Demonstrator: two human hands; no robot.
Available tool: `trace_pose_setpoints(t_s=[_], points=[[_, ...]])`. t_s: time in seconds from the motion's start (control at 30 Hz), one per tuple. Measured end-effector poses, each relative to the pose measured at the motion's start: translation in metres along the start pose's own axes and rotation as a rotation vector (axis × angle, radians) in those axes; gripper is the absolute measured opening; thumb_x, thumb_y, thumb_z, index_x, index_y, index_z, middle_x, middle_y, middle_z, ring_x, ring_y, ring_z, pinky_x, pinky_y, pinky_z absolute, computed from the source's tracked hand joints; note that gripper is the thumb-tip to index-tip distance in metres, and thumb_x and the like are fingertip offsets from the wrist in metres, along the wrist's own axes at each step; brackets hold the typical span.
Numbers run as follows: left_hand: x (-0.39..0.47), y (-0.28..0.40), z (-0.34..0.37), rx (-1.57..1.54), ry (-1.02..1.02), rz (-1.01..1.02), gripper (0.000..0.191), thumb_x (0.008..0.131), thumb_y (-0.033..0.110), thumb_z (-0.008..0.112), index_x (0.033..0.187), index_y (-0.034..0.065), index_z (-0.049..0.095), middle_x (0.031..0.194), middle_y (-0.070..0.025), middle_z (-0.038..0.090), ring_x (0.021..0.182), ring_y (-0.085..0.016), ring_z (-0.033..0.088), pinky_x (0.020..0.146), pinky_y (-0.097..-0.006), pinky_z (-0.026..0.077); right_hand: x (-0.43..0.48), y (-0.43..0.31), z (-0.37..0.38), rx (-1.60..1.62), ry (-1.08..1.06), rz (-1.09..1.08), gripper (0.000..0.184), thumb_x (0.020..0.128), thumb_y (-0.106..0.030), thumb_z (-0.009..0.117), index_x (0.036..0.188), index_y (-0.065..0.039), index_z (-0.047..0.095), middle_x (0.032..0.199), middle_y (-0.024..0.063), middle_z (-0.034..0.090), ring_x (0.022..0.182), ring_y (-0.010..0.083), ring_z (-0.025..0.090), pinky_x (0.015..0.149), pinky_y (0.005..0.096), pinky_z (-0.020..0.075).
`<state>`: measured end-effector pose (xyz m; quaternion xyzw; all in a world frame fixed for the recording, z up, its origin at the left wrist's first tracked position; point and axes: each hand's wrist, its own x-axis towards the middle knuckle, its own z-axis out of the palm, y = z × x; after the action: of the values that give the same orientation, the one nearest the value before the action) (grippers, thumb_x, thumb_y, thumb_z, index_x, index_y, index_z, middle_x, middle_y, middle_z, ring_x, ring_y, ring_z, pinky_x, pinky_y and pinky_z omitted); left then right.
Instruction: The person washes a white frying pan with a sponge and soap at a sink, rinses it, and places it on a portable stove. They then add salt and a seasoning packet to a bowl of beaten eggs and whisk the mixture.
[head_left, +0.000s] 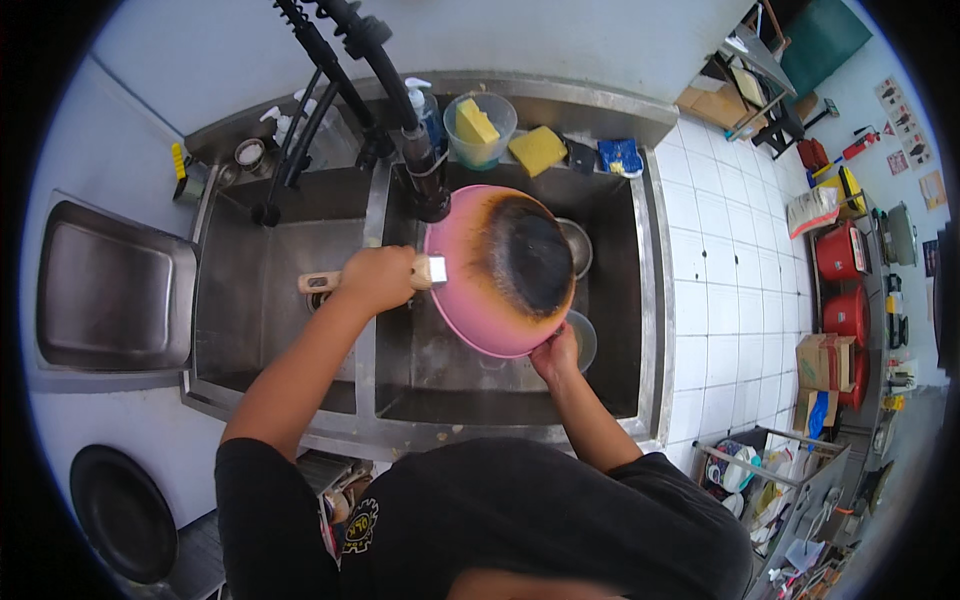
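A pink pan (465, 300) with a wooden handle (318, 283) is tilted over the right basin (465, 379) of a steel double sink. Its scorched, blackened underside faces up towards me. My left hand (381, 279) is wrapped around the handle. At the pan's near right edge, my right hand (559, 356) grips the rim, its fingers partly hidden behind the pan. Partly covered by the pan, a metal bowl (579, 249) and a translucent plastic container (587, 343) lie in the basin. The spray head of the black faucet (427, 180) hangs close to the pan's far left edge.
Along the back ledge stand pump bottles (424, 112), a clear tub (484, 146) with a yellow sponge (476, 122), another sponge (538, 150) and a blue packet (620, 156). A steel tray (116, 289) is left of the sink; a black pan (124, 514) is lower left.
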<state>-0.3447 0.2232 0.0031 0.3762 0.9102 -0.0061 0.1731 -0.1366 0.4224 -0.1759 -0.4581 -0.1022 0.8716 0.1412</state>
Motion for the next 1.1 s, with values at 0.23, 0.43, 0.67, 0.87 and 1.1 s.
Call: trace_pose_setpoints(t_s=[0.23,0.43,0.67,0.87,1.1], points=[[-0.070,-0.014,-0.003,-0.010,-0.041,-0.138,0.028,0.072,0.028,0.061,0.087,0.0044,0.059,0.082,-0.0159,0.064,0.076,-0.034,0.063,0.070,-0.0424,0.050,-0.074,-0.001,0.031,-0.037,-0.110,-0.003,0.031,0.096,-0.028,0.031,0.105,-0.007,0.052,0.106,0.0056,0.060,0.101,0.0213,0.058,0.091,0.0373,0.0445],[-0.114,-0.013,0.014,-0.224,-0.099,-0.200,0.036,0.077,0.036,0.059,0.087,0.0019,0.059,0.075,-0.0175,0.063,0.071,-0.035,0.062,0.066,-0.0442,0.049,-0.113,-0.048,0.081,-0.163,-0.447,-0.106,0.022,0.093,-0.026,0.047,0.105,-0.008,0.051,0.093,0.0020,0.058,0.078,0.0121,0.055,0.065,0.0270,0.0418],[-0.136,0.006,0.049,-0.427,-0.067,-0.240,0.048,0.088,0.045,0.048,0.078,-0.0008,0.059,0.069,-0.0172,0.061,0.067,-0.035,0.060,0.064,-0.0442,0.047,-0.064,-0.051,0.154,-0.324,-0.445,-0.102,0.015,0.091,-0.018,0.048,0.097,-0.005,0.052,0.088,0.0094,0.057,0.076,0.0177,0.056,0.067,0.0291,0.0478],[-0.123,0.011,0.069,-0.889,-0.265,-0.419,0.041,0.086,0.036,0.054,0.074,-0.0022,0.055,0.058,-0.0076,0.056,0.046,-0.016,0.053,0.045,-0.0317,0.042,0.011,-0.012,0.177,-0.669,-0.558,0.160,0.016,0.090,-0.010,0.042,0.098,-0.001,0.053,0.090,0.0095,0.059,0.081,0.0185,0.058,0.073,0.0323,0.0496],[-0.130,0.012,0.077,-1.059,-0.379,-0.468,0.031,0.084,0.027,0.058,0.071,-0.0002,0.051,0.056,-0.0039,0.051,0.043,-0.012,0.047,0.040,-0.0289,0.040,0.055,0.033,0.210,-0.720,-0.551,0.244,0.015,0.088,-0.014,0.043,0.090,-0.001,0.052,0.085,0.0088,0.056,0.079,0.0207,0.056,0.073,0.0337,0.0494]])
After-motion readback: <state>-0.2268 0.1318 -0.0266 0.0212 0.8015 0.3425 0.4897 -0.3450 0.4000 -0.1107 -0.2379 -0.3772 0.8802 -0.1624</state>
